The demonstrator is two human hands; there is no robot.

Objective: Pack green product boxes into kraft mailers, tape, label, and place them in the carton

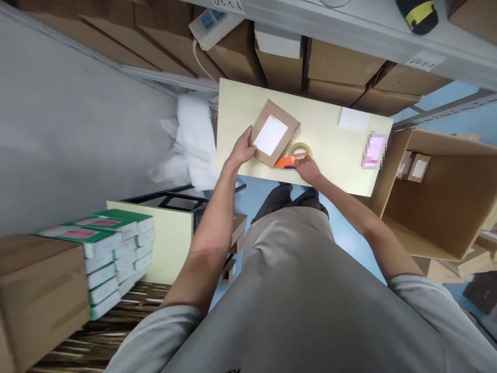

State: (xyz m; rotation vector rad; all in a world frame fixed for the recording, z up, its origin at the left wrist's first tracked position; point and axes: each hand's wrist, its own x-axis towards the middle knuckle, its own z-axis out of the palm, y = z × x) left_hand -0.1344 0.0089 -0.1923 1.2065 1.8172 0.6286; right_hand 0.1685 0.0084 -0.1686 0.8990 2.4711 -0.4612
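Note:
A small brown cardboard box [287, 129] with a white label [271, 135] lies tilted on the pale yellow table [330, 150]. My left hand [244, 147] grips its left edge, thumb on the top face near the label. Beside the box's lower right corner is an orange tape dispenser [285, 162] with a roll of yellowish tape [301, 147]. My right hand [308, 169] is closed around the dispenser's handle, close to the table's front edge. Part of the dispenser is hidden by the fingers.
A white paper [354, 119] and a blurred pink item [374, 151] lie on the table's right. A large open carton [438, 207] stands to the right. White wrapping [196, 140] hangs at the left; stacked green-and-white boxes [120, 254] stand lower left. A shelf [349, 31] runs above.

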